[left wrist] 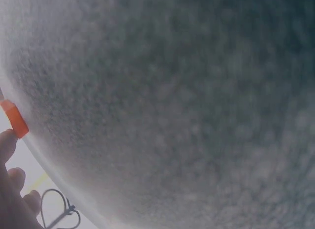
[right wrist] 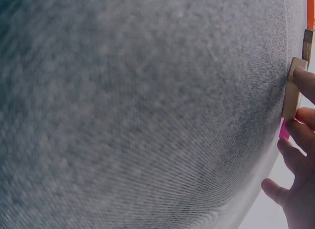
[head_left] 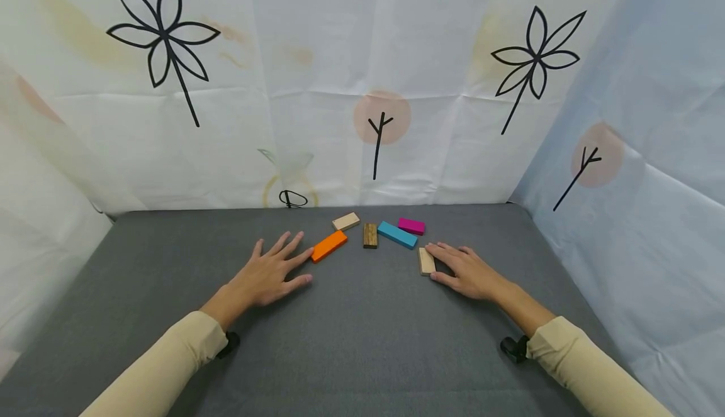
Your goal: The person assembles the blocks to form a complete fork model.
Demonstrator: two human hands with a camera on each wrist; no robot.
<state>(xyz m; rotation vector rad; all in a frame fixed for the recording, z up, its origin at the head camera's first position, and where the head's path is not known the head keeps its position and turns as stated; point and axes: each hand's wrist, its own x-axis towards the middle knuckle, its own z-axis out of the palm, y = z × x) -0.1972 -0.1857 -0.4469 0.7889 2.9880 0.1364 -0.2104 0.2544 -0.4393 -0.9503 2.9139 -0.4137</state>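
Six small blocks lie in a loose arc on the grey cloth. My left hand (head_left: 269,277) is spread palm down at the left, its index fingertip right at the near end of an orange block (head_left: 329,246). In the left wrist view that orange block (left wrist: 16,121) shows beside the fingers. My right hand (head_left: 469,273) lies low with fairly straight fingers at a pale wooden block (head_left: 427,262). The thumb is by one end of this block (right wrist: 291,98) and the index finger by the other.
Between the hands are another pale wooden block (head_left: 346,221), a dark brown wooden block (head_left: 370,236), a blue block (head_left: 398,235) and a magenta block (head_left: 411,226). A white printed curtain (head_left: 334,109) rises behind the grey table (head_left: 351,341) and along its sides.
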